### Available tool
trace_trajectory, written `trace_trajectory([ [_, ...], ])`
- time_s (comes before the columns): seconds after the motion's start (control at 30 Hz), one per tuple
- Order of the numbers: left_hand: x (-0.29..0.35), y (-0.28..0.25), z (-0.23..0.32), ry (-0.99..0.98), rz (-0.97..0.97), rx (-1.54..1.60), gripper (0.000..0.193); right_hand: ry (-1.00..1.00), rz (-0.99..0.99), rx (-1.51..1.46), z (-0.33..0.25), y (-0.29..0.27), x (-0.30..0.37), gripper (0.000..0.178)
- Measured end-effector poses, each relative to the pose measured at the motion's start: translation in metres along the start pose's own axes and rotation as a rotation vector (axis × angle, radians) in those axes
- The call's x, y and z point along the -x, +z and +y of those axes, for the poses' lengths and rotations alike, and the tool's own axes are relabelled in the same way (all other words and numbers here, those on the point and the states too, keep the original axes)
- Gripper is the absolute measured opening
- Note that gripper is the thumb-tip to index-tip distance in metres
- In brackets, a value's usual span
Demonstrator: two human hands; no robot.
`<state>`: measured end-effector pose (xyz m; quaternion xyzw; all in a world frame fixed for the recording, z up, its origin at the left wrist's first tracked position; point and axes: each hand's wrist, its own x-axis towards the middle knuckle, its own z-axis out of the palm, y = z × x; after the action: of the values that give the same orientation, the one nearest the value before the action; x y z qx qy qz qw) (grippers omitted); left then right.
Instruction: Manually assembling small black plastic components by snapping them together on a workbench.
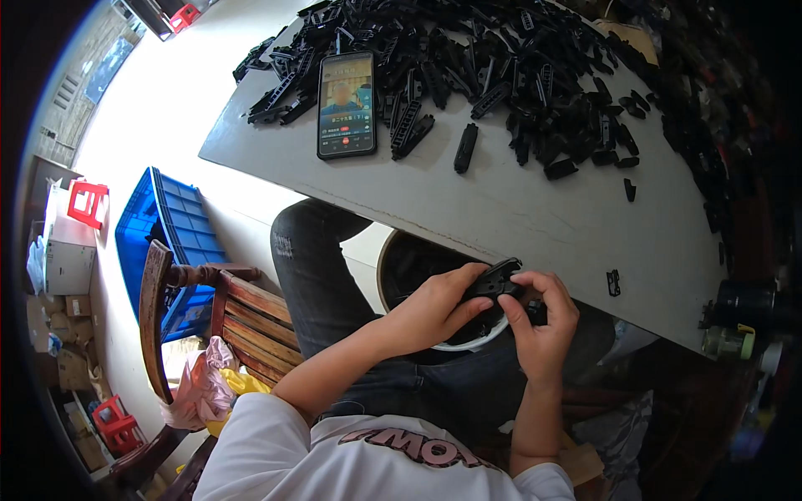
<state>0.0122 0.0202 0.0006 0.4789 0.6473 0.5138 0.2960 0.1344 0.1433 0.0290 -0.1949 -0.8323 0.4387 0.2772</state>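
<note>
My left hand (436, 306) is closed round a long black plastic part (494, 280), held tilted just off the table's front edge. My right hand (545, 324) pinches at the near end of the same part with thumb and forefinger. A smaller black piece (535, 313) shows between the right thumb and fingers; its exact kind cannot be made out. Beneath both hands stands a round bucket with a pale rim (474, 343), dark pieces inside it. One small black piece (613, 282) lies alone on the table to the right of my hands.
A big heap of black plastic parts (501, 79) covers the back of the white table (376, 185). A lit phone (346, 104) lies against the heap. On the left are a wooden chair (255, 313) and a blue crate (180, 217). A green-tinted jar (728, 343) stands at the right.
</note>
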Motion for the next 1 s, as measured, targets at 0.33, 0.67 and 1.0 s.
trace_trajectory([
  [0.33,0.003,0.003,0.001,0.056,0.012,0.076,0.037,0.425,-0.041,-0.749,0.005,0.011,0.005,0.028],
  [0.67,-0.047,-0.059,-0.019,0.092,0.426,-0.603,0.016,0.306,0.193,-0.739,0.057,-0.033,-0.046,0.009],
  [1.0,-0.107,-0.067,-0.028,0.205,0.287,-1.187,0.033,-0.066,-0.048,0.969,0.069,-0.024,-0.130,0.029],
])
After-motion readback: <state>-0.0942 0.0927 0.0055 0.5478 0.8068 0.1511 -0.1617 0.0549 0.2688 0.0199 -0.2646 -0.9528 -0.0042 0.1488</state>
